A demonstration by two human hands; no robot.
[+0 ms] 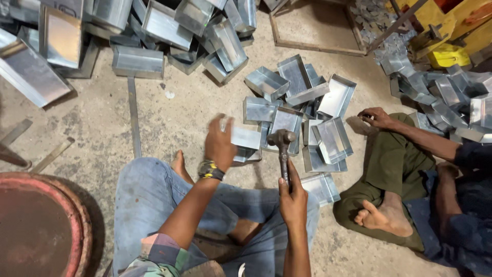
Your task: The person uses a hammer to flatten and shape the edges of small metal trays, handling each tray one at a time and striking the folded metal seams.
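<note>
I sit cross-legged on a concrete floor in blue jeans. My left hand [220, 143], with a band at the wrist, grips a shiny sheet-metal box [245, 138] by its left end, just above the floor. My right hand [291, 197] is closed around the handle of a hammer [282, 146], held upright with its dark head up, right beside the box. A heap of similar open metal boxes [307, 110] lies directly ahead of the hammer.
A bigger pile of metal trays [154, 36] fills the top left. To my right sits another person [410, 179] in green trousers, one hand on the floor near more boxes [451, 97]. A rust-red round rim [46, 225] is at bottom left. A flat metal strip [134, 115] lies on the floor.
</note>
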